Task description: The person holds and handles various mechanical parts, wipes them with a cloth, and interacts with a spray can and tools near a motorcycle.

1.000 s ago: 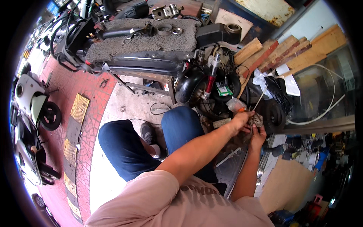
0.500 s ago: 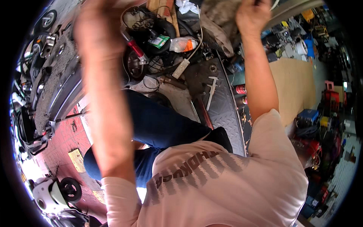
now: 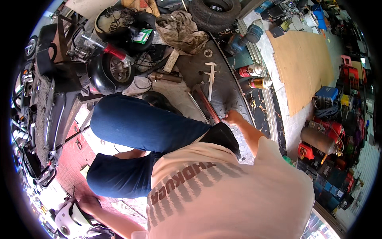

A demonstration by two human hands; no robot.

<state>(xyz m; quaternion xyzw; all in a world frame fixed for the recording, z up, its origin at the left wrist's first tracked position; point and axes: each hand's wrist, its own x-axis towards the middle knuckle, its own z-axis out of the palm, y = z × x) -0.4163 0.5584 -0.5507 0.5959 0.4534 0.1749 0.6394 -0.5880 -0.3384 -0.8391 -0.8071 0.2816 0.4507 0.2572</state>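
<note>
My left hand (image 3: pixel 88 204) hangs low at the lower left, over the red paving beside the white scooter in the background; motion blurs its fingers. My right hand (image 3: pixel 232 117) is low on the right, beside the lower end of a red bar (image 3: pixel 211 108) on a chequer plate (image 3: pixel 242 147); whether it grips the bar is unclear. Above them lie a caliper (image 3: pixel 211 79), a metal ring (image 3: pixel 208 53) and a power strip (image 3: pixel 171 59). A brown crumpled rag (image 3: pixel 179 32) rests on the clutter, away from both hands.
A stripped scooter frame (image 3: pixel 59 111) stands at left, by a wheel (image 3: pixel 115 69) with a red shock absorber (image 3: pixel 113 51). Stacked tyres (image 3: pixel 215 12) sit at the top. Two spray cans (image 3: pixel 258 83), a cardboard sheet (image 3: pixel 298 71) and a red-and-blue heap of tools and machines (image 3: pixel 326 99) are at right.
Both hands have left the rag, which now lies on the clutter. They moved down and apart, left toward the lower left, right to the red bar. My view has swung around.
</note>
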